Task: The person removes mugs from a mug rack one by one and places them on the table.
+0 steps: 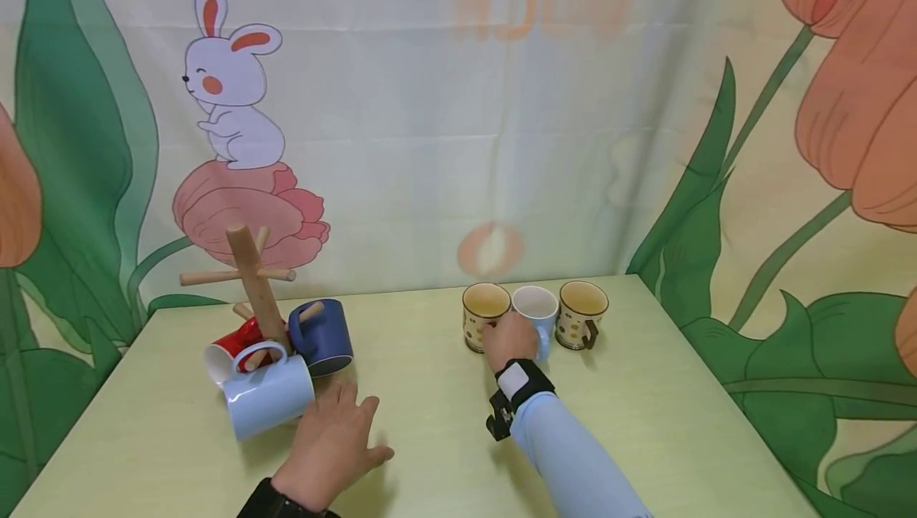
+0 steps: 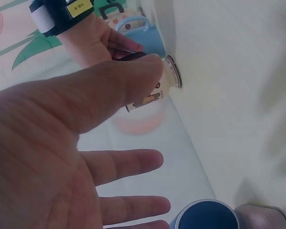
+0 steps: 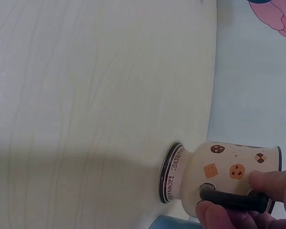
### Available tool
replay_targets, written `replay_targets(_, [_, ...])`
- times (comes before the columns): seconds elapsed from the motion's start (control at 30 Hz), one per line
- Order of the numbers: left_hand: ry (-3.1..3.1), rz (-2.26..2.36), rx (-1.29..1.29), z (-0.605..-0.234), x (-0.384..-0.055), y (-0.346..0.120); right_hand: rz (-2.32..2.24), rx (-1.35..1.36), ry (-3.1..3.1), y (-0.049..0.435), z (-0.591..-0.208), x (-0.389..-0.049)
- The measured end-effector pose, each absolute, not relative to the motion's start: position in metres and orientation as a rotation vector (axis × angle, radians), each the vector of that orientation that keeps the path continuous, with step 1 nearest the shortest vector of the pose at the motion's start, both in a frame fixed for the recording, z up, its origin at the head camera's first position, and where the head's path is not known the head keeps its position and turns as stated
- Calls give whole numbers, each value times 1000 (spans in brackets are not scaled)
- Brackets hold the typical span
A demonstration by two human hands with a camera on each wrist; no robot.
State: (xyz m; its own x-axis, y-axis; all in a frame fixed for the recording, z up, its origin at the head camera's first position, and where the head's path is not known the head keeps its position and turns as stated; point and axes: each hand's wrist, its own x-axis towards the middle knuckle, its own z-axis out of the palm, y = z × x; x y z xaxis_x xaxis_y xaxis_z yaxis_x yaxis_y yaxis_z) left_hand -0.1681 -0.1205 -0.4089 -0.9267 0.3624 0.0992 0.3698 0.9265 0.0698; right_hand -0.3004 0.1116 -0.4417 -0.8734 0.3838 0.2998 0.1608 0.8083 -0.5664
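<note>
My right hand (image 1: 510, 339) grips the dark handle (image 3: 233, 199) of a cream mug with cookie prints (image 1: 478, 307), the leftmost of three mugs in a row. Its thumb lies against the mug's side in the right wrist view, and the dark-ringed base is at the tabletop. Beside it stand a light blue mug (image 1: 537, 305) and another patterned mug (image 1: 582, 313). My left hand (image 1: 331, 434) holds nothing, its fingers spread over the table close to a second light blue mug (image 1: 268, 397), which hangs tilted on a wooden mug tree (image 1: 252, 283).
A red mug (image 1: 225, 352) and a dark blue mug (image 1: 333, 339) also hang on the tree's lower pegs, with bare pegs (image 1: 208, 278) higher up. The pale table (image 1: 423, 391) ends at a printed cloth backdrop (image 1: 401, 144) behind the mugs.
</note>
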Motion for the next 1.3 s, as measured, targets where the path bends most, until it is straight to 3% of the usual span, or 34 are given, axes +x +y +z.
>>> replay_targets(0.43, [-3049, -132, -569, -404, -171, -121, 874, -271, -2601, 116, -444, -296])
replay_targets(0.63, [-2988, -149, -557, -397, -172, -127, 875, -341, -2650, 117, -439, -292])
replay_targets(0.9, [-2895, -235, -509, -385, -175, -141, 809, -459, -2606, 114, -435, -289])
replay_targets(1.3, [-2880, -305, -348, -365, -180, -177, 729, -319, -2597, 91, -413, -283])
